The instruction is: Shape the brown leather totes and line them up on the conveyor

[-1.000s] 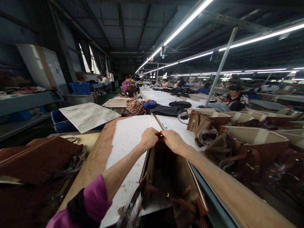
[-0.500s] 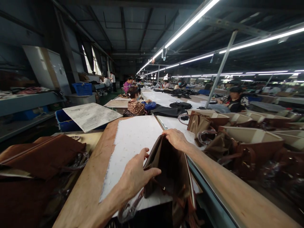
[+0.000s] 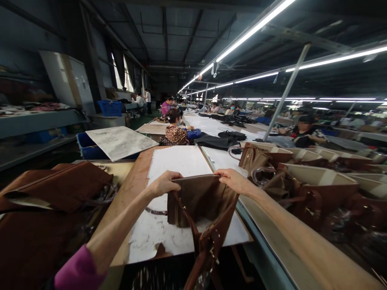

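Two hands (image 3: 165, 183) on brown bag (image 3: 199, 199)

The brown bag (image 3: 199, 201) runs off the bottom edge of the frame, its straps cut short there. The fingers (image 3: 177, 175) of the left hand (image 3: 165, 183) curl behind the bag's top edge, tips hidden. At lower left, the pink sleeve (image 3: 77, 272) is cropped. The far workers in the centre background are too small to tell apart.

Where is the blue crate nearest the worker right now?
In the head view, the blue crate sits left of centre, beyond the pile of brown bags, partly covered by a pale board resting on it.
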Available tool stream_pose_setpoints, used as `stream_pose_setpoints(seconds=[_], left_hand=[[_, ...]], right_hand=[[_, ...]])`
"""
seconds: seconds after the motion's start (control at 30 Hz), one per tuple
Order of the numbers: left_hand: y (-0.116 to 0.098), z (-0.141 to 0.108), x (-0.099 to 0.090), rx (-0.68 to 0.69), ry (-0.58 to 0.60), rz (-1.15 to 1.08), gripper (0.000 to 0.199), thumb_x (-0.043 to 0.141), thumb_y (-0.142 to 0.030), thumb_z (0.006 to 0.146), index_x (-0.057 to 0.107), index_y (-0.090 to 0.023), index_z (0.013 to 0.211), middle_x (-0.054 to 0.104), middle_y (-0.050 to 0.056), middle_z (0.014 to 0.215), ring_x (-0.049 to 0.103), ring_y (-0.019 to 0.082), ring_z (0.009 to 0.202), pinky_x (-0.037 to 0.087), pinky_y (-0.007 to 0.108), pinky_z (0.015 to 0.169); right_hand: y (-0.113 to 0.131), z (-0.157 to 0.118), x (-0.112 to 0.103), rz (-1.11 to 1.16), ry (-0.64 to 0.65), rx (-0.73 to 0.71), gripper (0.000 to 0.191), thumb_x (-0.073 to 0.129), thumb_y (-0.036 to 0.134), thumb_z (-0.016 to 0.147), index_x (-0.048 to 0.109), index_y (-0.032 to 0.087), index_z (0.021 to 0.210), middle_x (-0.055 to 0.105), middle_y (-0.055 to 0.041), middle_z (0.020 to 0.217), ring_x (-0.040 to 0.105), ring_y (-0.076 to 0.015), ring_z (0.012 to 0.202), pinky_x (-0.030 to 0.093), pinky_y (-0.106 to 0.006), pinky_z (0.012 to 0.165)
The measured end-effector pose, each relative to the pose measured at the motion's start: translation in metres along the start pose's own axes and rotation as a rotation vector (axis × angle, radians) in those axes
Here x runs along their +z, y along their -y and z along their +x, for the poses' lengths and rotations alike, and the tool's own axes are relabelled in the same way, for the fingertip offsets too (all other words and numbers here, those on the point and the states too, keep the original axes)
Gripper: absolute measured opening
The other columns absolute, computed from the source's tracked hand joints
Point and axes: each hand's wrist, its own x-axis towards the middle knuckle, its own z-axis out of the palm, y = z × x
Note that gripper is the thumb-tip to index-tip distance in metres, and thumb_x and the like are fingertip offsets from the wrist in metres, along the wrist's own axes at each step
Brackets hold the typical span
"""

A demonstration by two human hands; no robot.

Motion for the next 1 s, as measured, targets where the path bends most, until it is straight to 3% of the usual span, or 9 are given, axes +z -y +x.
stream_pose_setpoints(seconds=[0.13,0.27,0.5,0.67,0.8,1.0], left_hand=[[0.007,0.000,-0.005,0.025,0.008,-0.148,0.028,0.058,-0.018,0.058,0.058,-0.012,0.086,0.061,-0.001,0.069,0.052,0.010,0.058,0.039,0.019,0.053],[0.012,-0.008,-0.005,0.011,0.014,-0.232,0.034,0.062,-0.029,0.061,0.058,-0.012,0.090,0.061,0.001,0.073,0.053,0.010,0.060,0.040,0.020,0.056],[0.014,-0.006,0.000,-0.029,-0.125,-0.186,0.044,0.062,-0.043,0.061,0.061,-0.010,0.091,0.060,0.002,0.068,0.052,0.011,0.059,0.039,0.021,0.053],[0.019,-0.002,0.003,0.017,-0.194,-0.146,0.038,0.060,-0.042,0.064,0.062,-0.013,0.089,0.062,0.002,0.072,0.052,0.011,0.063,0.039,0.021,0.058],[0.015,-0.002,0.003,0.075,-0.248,0.072,0.031,0.054,-0.040,0.070,0.062,-0.014,0.084,0.061,0.000,0.070,0.052,0.012,0.063,0.038,0.022,0.059],[-0.011,-0.001,0.010,0.171,-0.355,0.751,0.020,0.048,-0.029,0.076,0.062,-0.019,0.087,0.062,0.004,0.085,0.053,0.018,0.085,0.038,0.027,0.075]], right_hand=[[-0.002,-0.001,0.006,0.272,0.063,0.060,0.030,0.042,0.024,0.073,0.059,0.016,0.096,0.064,-0.0013,0.082,0.058,-0.0171,0.077,0.042,-0.027,0.071],[-0.006,0.003,0.009,0.374,0.083,0.112,0.033,0.046,0.032,0.073,0.059,0.014,0.098,0.065,-0.0019,0.082,0.059,-0.0183,0.079,0.043,-0.027,0.073],[-0.008,0.003,0.009,0.341,0.051,0.145,0.035,0.046,0.037,0.074,0.059,0.013,0.096,0.065,-0.0032,0.086,0.059,-0.0192,0.083,0.042,-0.028,0.077],[-0.001,0.001,0.007,0.160,-0.004,0.131,0.029,0.043,0.034,0.076,0.062,0.016,0.090,0.065,-0.0006,0.081,0.058,-0.0170,0.077,0.041,-0.026,0.071],[0.002,0.001,0.009,0.007,-0.083,0.159,0.027,0.043,0.033,0.076,0.063,0.020,0.088,0.065,0.0005,0.078,0.057,-0.0167,0.075,0.039,-0.025,0.067],[0.003,0.003,0.012,-0.107,-0.137,0.166,0.026,0.043,0.033,0.076,0.065,0.022,0.086,0.065,-0.0006,0.079,0.056,-0.0170,0.076,0.038,-0.025,0.067]])
